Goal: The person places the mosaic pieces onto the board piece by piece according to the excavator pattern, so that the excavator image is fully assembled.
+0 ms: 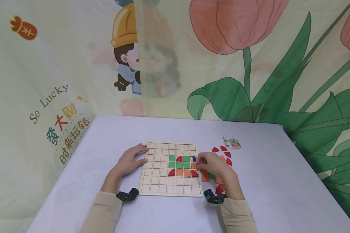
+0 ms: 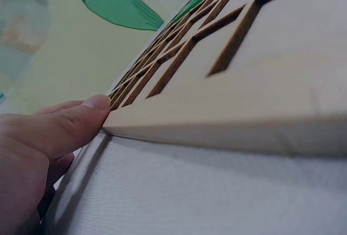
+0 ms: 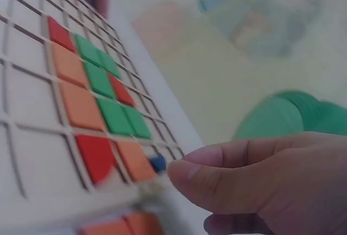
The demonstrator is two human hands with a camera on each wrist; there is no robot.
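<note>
The grid board (image 1: pixel 163 168) is pale, unfinished-looking wood, matt, with a smooth face and darker, scorched-looking edges along its cut slots (image 2: pixel 227 45). The coloured tiles (image 1: pixel 179 165) set in it look like painted wood with a flat, matt finish; the loose red pieces (image 1: pixel 226 154) beside it look the same. The table cover (image 1: pixel 110 136) is a matt lilac-white cloth with a fine woven texture. The backdrop (image 1: pixel 250 64) is printed fabric, soft and dull. The small card (image 1: pixel 232 142) looks glossy.
</note>
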